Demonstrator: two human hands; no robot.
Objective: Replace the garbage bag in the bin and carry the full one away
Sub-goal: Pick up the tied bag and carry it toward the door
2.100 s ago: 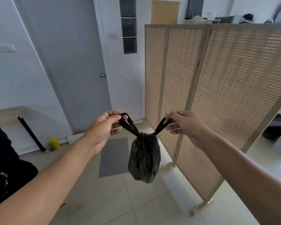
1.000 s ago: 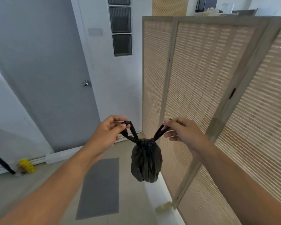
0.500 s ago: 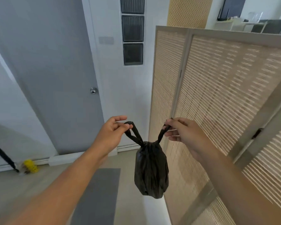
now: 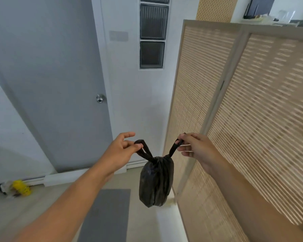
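A small full black garbage bag (image 4: 155, 180) hangs in the air in front of me, knotted at the top with two handle loops sticking up. My left hand (image 4: 120, 151) pinches the left loop between thumb and fingers. My right hand (image 4: 197, 149) pinches the right loop. Both arms are stretched forward and the bag dangles between them above the floor. No bin is in view.
A grey door (image 4: 47, 81) with a round knob (image 4: 100, 98) stands ahead on the left. A woven folding screen (image 4: 243, 110) runs close along the right. A grey mat (image 4: 107, 215) lies on the tiled floor. A yellow object (image 4: 20, 186) rests by the left baseboard.
I have moved forward toward the door and the screen's end, with the view tilting. The bag stays held by both loops, swinging slightly.
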